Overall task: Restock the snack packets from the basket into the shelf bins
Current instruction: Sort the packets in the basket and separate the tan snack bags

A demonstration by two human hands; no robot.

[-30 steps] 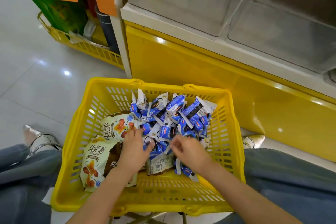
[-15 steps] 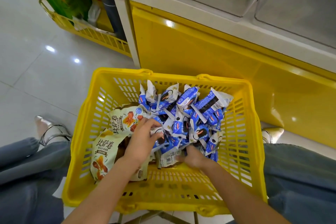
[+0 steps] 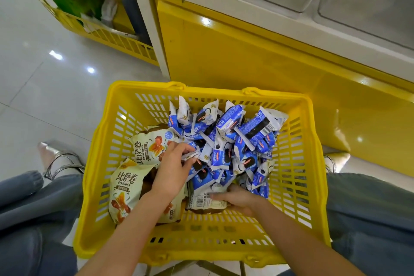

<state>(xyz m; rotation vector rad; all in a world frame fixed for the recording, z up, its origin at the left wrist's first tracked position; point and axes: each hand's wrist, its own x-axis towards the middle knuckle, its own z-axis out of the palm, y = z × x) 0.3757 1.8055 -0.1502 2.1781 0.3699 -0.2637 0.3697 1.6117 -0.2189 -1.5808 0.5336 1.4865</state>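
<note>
Mid yellow plastic basket, left hand pinches small blue-and-white snack packets; right hand grips a white barcoded packet, to scoop a bunch.

The yellow basket holds blue packets (heaped right) and beige bags. It perhaps rests on a frame.

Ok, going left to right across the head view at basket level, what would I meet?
Left silver shoe → yellow basket's left wall → cream snack bags → blue packets → basket's right wall → right silver shoe.
</note>
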